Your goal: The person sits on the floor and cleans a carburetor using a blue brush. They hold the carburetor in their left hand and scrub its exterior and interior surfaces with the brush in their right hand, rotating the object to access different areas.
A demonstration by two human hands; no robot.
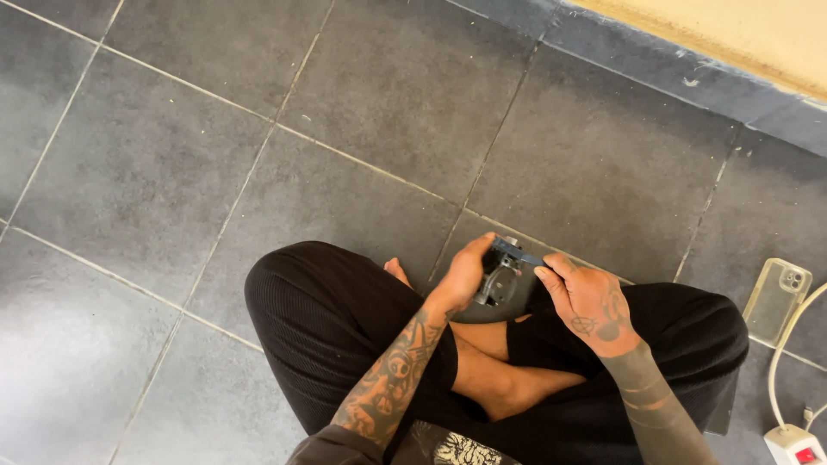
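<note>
I sit cross-legged on a grey tiled floor, in black trousers. My left hand [465, 271] grips a small dark grey mechanical part [497, 280] held over my crossed ankles. My right hand [590, 301] pinches a thin blue tool [517, 253] whose tip rests on the top of that part. Both hands are close together, just in front of my knees. The underside of the part is hidden by my left fingers.
A phone in a clear case [777, 297] lies on the floor at the right. A white cable [788, 344] runs from it to a white power strip [794, 446] at the bottom right corner. A cream wall with a dark tiled skirting [672, 65] runs across the top right.
</note>
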